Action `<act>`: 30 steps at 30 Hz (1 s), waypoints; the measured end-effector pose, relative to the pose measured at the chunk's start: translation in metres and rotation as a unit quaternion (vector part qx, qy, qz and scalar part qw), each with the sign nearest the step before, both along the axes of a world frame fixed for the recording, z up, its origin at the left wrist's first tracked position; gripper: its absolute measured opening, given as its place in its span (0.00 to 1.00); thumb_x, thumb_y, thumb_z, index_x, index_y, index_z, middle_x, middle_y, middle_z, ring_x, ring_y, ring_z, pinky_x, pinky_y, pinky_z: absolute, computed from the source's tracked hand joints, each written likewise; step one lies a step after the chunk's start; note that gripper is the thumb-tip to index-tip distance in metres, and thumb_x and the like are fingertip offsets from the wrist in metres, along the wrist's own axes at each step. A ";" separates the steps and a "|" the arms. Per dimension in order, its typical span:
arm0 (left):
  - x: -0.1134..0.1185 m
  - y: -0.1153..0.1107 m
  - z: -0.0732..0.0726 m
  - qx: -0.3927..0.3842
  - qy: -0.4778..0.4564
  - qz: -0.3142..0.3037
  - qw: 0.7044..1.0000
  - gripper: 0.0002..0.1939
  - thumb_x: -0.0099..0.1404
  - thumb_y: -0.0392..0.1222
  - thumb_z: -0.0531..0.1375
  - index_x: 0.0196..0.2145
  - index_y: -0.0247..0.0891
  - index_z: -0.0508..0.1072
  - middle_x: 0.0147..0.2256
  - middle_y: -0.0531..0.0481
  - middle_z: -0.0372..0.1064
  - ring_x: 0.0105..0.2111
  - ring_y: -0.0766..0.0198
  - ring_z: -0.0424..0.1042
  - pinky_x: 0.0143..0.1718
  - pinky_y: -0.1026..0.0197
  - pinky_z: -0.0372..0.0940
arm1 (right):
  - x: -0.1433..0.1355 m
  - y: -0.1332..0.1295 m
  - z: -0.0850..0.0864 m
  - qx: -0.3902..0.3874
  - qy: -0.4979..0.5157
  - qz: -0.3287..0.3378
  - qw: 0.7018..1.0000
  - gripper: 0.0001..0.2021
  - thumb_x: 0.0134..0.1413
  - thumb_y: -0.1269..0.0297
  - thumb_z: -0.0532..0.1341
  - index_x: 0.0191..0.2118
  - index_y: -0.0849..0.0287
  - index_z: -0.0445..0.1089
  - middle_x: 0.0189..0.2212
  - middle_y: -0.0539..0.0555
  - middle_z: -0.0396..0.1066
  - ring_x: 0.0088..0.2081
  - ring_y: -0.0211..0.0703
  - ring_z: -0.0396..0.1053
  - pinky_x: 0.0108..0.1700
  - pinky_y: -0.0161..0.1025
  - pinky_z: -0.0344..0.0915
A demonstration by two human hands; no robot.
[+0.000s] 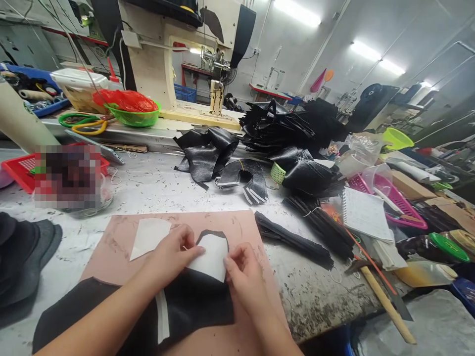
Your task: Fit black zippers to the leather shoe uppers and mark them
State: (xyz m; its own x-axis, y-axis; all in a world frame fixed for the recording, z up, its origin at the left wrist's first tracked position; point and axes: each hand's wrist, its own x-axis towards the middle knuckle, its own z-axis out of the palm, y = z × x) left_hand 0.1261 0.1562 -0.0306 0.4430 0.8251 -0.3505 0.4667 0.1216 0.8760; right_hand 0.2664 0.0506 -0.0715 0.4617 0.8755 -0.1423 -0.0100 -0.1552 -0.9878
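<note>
A white patch (209, 254) lies over the tabbed end of a black leather-like piece (200, 301), a little inside its dark edge. My left hand (180, 249) pinches the left edge of this patch between thumb and fingers. At the patch's right edge, my right hand (245, 269) has its thumb and fingertips pressed together on the border. A white strip (162, 316) runs down the black piece below my left hand. Behind my left wrist, a second white patch (148, 235) rests on the pinkish board (241, 222) under the work.
Dark cut pieces (22, 262) are stacked at the left. Black strip bundles (297, 242), a notebook (365, 212) and a hammer (389, 306) lie right. A sewing machine (148, 64) stands behind, near a pile of shiny black pieces (282, 123) and a green basket (137, 116).
</note>
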 end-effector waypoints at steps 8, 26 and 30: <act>-0.003 -0.004 -0.015 0.047 0.137 -0.066 0.987 0.09 0.56 0.42 0.53 0.25 0.42 0.53 0.19 0.60 0.59 0.20 0.65 0.68 0.20 0.66 0.57 | 0.006 0.008 0.007 -0.070 -0.182 0.028 0.980 0.07 0.50 0.67 0.54 0.34 0.58 0.69 0.32 0.54 0.72 0.34 0.46 0.68 0.39 0.43 0.63; 0.006 0.004 -0.017 0.139 0.283 -0.111 0.942 0.10 0.57 0.39 0.54 0.24 0.42 0.53 0.22 0.56 0.62 0.25 0.61 0.64 0.24 0.63 0.51 | 0.009 0.021 0.002 -0.040 -0.313 0.042 0.948 0.09 0.50 0.74 0.55 0.31 0.60 0.73 0.30 0.54 0.74 0.34 0.43 0.70 0.39 0.38 0.65; 0.006 0.005 -0.018 0.158 0.293 -0.129 0.934 0.10 0.57 0.38 0.54 0.25 0.42 0.53 0.23 0.55 0.63 0.25 0.61 0.65 0.25 0.64 0.51 | 0.009 0.022 -0.001 -0.040 -0.344 0.047 0.937 0.10 0.50 0.75 0.55 0.31 0.59 0.72 0.30 0.53 0.72 0.34 0.43 0.70 0.38 0.38 0.65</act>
